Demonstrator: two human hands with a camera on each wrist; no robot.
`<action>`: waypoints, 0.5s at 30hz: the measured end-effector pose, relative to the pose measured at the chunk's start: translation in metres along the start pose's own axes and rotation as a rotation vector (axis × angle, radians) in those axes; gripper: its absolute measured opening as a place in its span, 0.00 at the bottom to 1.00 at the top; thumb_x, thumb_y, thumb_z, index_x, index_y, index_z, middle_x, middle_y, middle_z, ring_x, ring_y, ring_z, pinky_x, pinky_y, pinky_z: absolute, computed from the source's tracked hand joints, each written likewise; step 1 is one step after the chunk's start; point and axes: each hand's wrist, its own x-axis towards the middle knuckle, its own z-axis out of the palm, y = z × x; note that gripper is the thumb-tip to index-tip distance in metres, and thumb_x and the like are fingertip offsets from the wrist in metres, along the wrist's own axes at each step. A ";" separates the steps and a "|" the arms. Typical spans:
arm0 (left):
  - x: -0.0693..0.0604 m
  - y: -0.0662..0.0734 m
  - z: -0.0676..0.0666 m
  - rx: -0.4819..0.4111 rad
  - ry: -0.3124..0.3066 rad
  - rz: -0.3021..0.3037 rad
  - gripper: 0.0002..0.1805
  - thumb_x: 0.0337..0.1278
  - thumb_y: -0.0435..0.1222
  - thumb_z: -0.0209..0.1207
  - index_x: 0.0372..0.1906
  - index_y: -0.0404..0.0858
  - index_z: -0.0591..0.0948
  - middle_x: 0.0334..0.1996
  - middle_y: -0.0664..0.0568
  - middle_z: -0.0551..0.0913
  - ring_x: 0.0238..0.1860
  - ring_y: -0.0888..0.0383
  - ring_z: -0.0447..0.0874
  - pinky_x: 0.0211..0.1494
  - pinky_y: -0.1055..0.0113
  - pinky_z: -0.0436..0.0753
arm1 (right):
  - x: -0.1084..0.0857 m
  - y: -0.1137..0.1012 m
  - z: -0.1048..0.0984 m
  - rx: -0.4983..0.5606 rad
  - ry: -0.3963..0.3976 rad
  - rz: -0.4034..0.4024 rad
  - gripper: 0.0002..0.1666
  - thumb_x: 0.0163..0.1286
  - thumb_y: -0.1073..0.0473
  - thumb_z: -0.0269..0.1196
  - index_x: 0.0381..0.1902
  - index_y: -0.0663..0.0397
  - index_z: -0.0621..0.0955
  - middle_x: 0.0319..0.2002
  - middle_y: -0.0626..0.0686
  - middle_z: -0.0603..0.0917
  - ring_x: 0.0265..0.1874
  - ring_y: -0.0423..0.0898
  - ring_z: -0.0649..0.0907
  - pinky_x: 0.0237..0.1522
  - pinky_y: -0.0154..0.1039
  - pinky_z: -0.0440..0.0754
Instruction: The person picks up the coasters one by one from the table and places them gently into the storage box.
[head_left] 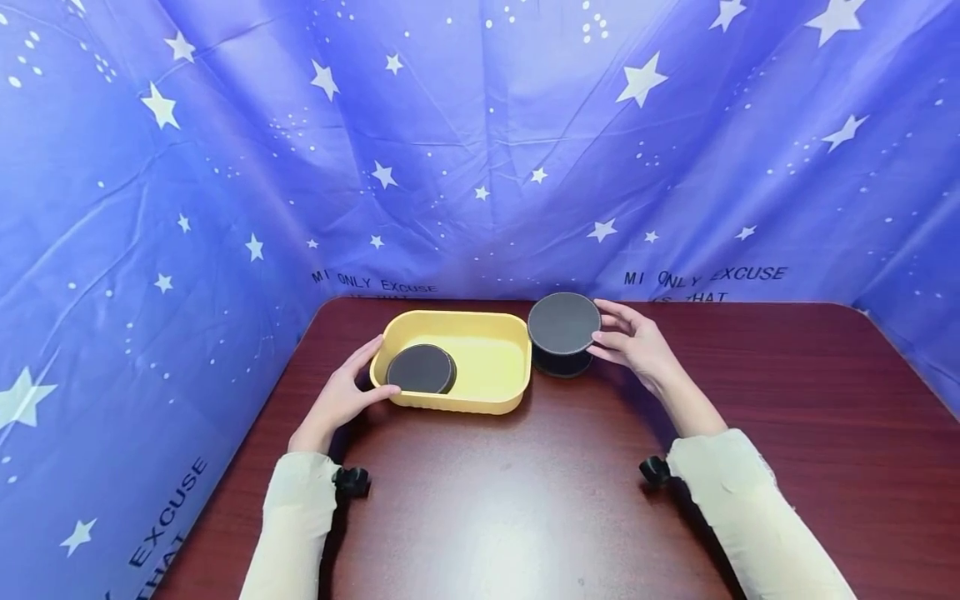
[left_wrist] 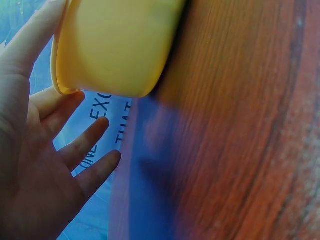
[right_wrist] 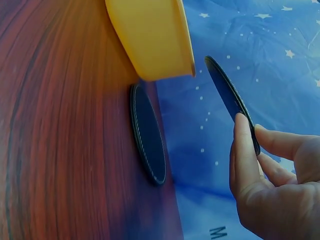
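Observation:
A yellow plastic storage box (head_left: 491, 358) with rounded corners stands near the back of the table. My left hand (head_left: 347, 392) grips its left end, thumb on the front rim and fingers along the side; the box wall (left_wrist: 117, 50) fills the top of the left wrist view. Inside the box, at its left, lies a round black coaster (head_left: 422, 369). My right hand (head_left: 633, 340) pinches another black coaster (head_left: 564, 323) by its right edge, raised off the table. Beneath it, stitched-edge black coasters (right_wrist: 149, 135) lie on the table beside the box, apart from the held one.
The dark red wooden table (head_left: 465, 492) ends just behind the box. A blue curtain (head_left: 487, 150) with white stars hangs behind and at both sides. Black wrist-camera mounts (head_left: 351, 482) sit at both cuffs.

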 end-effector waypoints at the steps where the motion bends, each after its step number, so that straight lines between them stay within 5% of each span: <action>1: -0.001 0.000 0.000 -0.002 0.001 0.002 0.50 0.50 0.44 0.74 0.78 0.45 0.61 0.79 0.49 0.59 0.79 0.46 0.53 0.80 0.42 0.54 | 0.001 0.000 0.003 -0.001 -0.005 -0.001 0.40 0.70 0.77 0.54 0.76 0.69 0.54 0.44 0.44 0.80 0.37 0.35 0.86 0.44 0.33 0.87; 15: 0.000 -0.002 0.000 -0.003 -0.001 0.004 0.51 0.49 0.44 0.74 0.78 0.46 0.61 0.79 0.48 0.59 0.79 0.45 0.53 0.80 0.42 0.54 | 0.010 0.001 0.036 -0.048 -0.046 0.024 0.39 0.70 0.76 0.54 0.77 0.64 0.58 0.51 0.52 0.75 0.39 0.35 0.85 0.48 0.37 0.87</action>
